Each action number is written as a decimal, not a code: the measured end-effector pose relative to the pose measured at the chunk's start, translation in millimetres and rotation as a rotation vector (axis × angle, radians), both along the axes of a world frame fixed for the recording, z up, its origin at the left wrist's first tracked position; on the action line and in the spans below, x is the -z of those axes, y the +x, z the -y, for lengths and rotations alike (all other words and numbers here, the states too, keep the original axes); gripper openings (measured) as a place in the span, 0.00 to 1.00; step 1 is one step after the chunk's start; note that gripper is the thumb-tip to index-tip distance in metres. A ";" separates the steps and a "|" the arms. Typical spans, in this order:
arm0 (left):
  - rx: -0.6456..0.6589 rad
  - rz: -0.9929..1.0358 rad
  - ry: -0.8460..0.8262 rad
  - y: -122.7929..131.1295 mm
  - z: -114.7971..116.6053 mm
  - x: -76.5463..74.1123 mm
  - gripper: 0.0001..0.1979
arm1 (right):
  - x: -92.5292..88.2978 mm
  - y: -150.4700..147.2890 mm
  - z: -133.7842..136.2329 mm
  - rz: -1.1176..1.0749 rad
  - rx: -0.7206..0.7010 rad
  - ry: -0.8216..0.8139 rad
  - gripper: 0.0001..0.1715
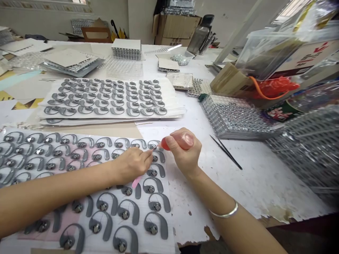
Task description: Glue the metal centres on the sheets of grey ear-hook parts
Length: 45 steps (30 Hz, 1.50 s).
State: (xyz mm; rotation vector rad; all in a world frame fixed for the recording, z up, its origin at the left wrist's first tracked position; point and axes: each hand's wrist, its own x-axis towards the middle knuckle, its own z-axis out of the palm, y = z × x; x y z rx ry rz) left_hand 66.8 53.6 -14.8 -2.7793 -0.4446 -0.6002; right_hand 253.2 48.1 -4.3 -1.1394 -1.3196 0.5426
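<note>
My right hand [185, 151] is wrapped round a small squeeze bottle [182, 141] of clear red plastic, tilted with its tip pointing left. That tip reaches a grey ear-hook earphone piece [153, 145] at the top right corner of the near sheet. My left hand [134, 162] lies over the sheet with its fingers drawn together, fingertips beside the same piece. A pink strip [136, 182] pokes out beneath the left palm. Rows of similar grey hook pieces [125, 211], each with a shiny round part, cover the white sheet [169, 243]; my left forearm hides some.
Behind lies a second stack of sheets [172, 106] bearing grey hook pieces. Black tweezers [226, 152] rest to the right. Stacked clear trays [233, 120], a plastic bin [280, 53] and a cardboard box [230, 79] crowd the right side. A dark bottle [200, 37] stands at the back.
</note>
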 end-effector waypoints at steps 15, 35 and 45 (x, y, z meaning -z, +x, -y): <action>-0.033 -0.070 0.035 1.9 4.0 3.7 0.12 | 4.7 -3.5 -1.3 0.210 -0.005 0.102 0.12; -0.052 -0.059 -0.020 2.4 4.0 7.4 0.10 | 5.7 -4.5 -1.3 0.325 0.007 0.222 0.10; -0.066 -0.052 0.009 2.7 4.6 4.9 0.11 | 4.4 -5.1 -1.3 0.318 0.015 0.223 0.10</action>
